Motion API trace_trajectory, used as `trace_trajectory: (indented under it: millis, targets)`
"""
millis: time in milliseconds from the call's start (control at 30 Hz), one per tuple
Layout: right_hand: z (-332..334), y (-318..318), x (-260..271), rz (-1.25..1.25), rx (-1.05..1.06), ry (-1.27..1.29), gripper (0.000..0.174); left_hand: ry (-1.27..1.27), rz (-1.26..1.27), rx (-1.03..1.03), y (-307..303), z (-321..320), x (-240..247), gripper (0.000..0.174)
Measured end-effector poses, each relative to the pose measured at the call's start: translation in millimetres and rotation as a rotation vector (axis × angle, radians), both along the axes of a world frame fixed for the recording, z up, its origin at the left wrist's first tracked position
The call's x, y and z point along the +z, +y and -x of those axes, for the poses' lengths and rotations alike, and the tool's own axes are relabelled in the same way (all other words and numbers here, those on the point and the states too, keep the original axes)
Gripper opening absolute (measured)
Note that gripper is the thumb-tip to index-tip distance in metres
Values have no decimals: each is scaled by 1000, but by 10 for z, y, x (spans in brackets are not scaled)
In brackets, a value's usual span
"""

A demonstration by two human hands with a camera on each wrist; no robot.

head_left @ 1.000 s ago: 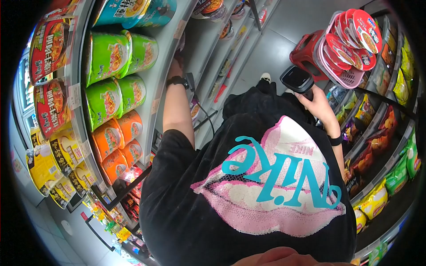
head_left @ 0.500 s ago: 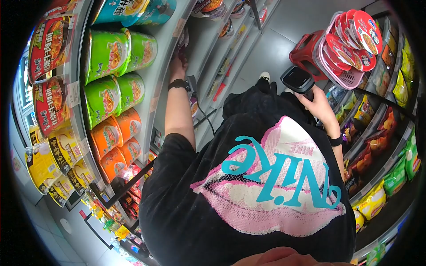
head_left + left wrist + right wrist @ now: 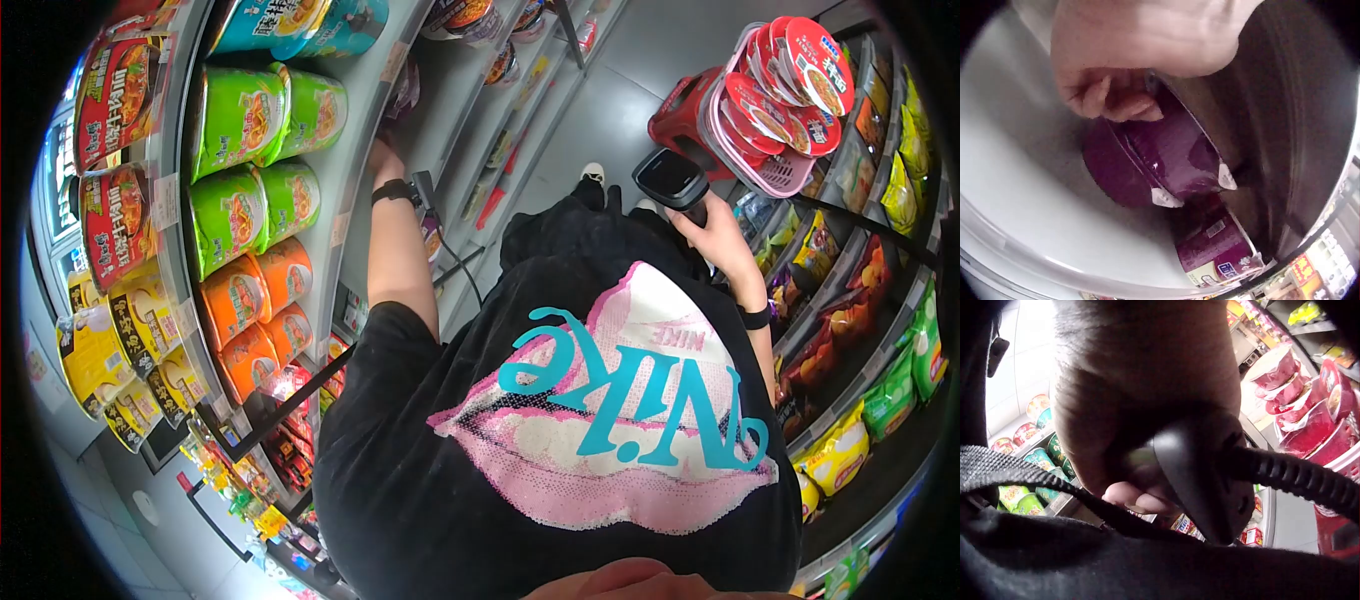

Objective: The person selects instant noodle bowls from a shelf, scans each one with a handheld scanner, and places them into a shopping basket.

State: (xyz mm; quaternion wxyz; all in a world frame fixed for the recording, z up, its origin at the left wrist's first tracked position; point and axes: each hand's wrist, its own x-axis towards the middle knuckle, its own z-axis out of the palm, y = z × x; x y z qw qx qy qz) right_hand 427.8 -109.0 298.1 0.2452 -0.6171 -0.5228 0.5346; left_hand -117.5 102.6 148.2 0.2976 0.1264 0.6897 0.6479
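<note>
In the left wrist view, my left hand point(image 3: 1147, 44) has its fingers curled at the end of a purple instant noodle cup point(image 3: 1175, 150) inside the shelf. Another purple cup lies against that one, and a third purple noodle cup point(image 3: 1213, 247) sits nearer the shelf's front. My thumb is hidden. From the head, the left hand point(image 3: 384, 160) is partly covered by the upper shelf's edge, close to a purple cup point(image 3: 404, 92). My right hand point(image 3: 715, 235) grips a black handheld barcode scanner point(image 3: 670, 178) by its handle; its ribbed cable point(image 3: 1297, 472) shows in the right wrist view.
Green noodle cups point(image 3: 240, 120) and orange ones point(image 3: 235, 300) line the upper left shelf. A pink basket point(image 3: 785, 178) with several red noodle bowls point(image 3: 820, 65) stands on a red stool point(image 3: 685, 115). Snack bags point(image 3: 835, 455) fill the right racks. A thin cord point(image 3: 460, 265) hangs by my left forearm.
My left hand has shifted slightly left, further under the upper shelf's edge, after showing more fully half a second ago. The right hand keeps the scanner in nearly the same place.
</note>
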Motion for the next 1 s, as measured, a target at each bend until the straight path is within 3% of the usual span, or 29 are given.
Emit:
trace_trajectory:
  millis: [67,167,500,600,833,1000]
  targets:
    - [-27,-24,-48,-5,3,-5,39,80,189,-273,-53,-236,320,34]
    - [-32,-27,-55,8,14,-15,38,194,248,-369,-47,-302,430,35]
    - [-173,-108,-36,-24,47,-20,38,125,309,-296,-208,-494,610,38]
    - [-248,-189,-53,4,46,-12,38,105,330,-289,-350,-513,577,31]
    - [-298,-258,-129,-54,136,-45,36,8,270,-241,-1227,-595,239,48]
    - [-490,-455,-47,64,175,-26,33,20,498,-514,-2223,-852,-12,53]
